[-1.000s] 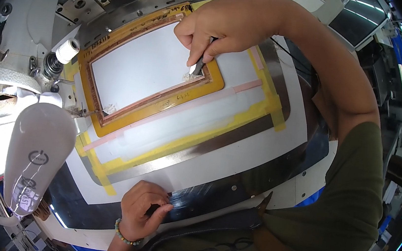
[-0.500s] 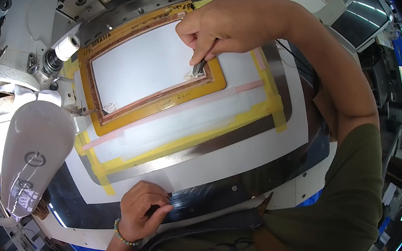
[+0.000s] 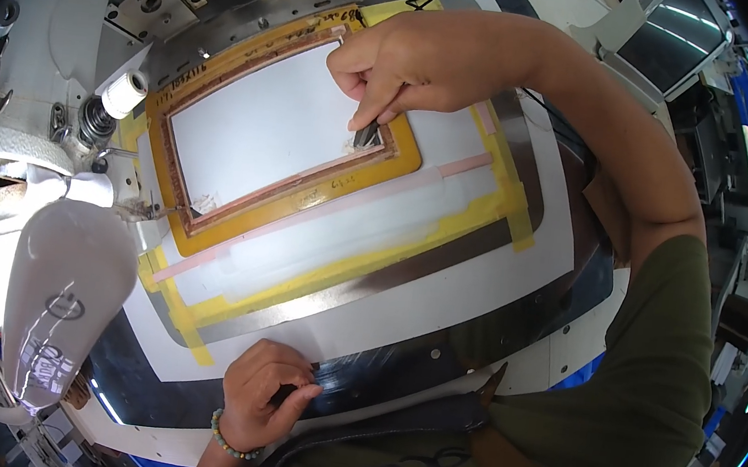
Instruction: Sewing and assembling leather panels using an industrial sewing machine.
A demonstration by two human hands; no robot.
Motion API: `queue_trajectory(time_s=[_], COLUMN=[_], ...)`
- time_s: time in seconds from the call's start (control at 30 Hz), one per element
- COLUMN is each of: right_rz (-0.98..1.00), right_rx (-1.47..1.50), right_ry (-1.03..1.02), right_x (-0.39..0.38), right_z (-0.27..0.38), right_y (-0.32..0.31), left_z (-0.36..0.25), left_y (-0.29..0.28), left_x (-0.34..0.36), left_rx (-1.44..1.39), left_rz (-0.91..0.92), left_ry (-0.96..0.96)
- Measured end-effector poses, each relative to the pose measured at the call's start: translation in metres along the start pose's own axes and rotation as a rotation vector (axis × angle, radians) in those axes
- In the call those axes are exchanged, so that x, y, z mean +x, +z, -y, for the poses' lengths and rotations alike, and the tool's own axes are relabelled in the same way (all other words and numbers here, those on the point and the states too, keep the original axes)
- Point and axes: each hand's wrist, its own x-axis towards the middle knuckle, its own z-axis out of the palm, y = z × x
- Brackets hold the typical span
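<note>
My right hand (image 3: 401, 75) reaches over the amber frame (image 3: 304, 196) from the upper right. Its fingers pinch a small dark metal tool (image 3: 368, 134) with blade-like tips; the rest of the tool is hidden in the hand. The tips point down at the frame's near right inner corner, among white frayed scraps (image 3: 353, 145). Inside the frame's reddish-brown inner edge lies a white sheet (image 3: 257, 123). More white scraps (image 3: 203, 204) sit in the near left corner. My left hand (image 3: 269, 388) rests at the near dark table edge, fingers curled with nothing visible in them.
Yellow tape (image 3: 292, 303) and pink strips (image 3: 465, 163) edge the white area around the frame, on a metal plate (image 3: 368, 284). A sewing machine head with a white thread spool (image 3: 124, 94) and a rounded glossy part (image 3: 72, 291) stands at left. A screen (image 3: 669, 36) is upper right.
My right hand has shifted slightly down, and the tool's tips sit lower in the corner. The frame and the sheets around it have turned very slightly. My left hand stays put.
</note>
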Motion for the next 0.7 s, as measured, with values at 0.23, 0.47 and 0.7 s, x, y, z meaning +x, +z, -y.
queue_trajectory(time_s=[0.23,0.47,0.7], right_rz=[0.044,0.033,-0.042], right_rx=[0.026,0.023,0.017], right_ry=[0.032,0.03,-0.048], right_x=[0.0022,0.0015,-0.0005], right_z=[0.006,0.0049,-0.0014], right_y=[-0.0048,-0.0022,0.0045], left_z=[0.0006,0.0006,0.0004], left_y=[0.0001,-0.0002,-0.0007], left_x=[-0.0002,0.0005,0.0005], left_rx=[-0.004,0.002,0.005], left_rz=[0.0,0.003,0.006], left_ry=[0.0,0.006,0.007])
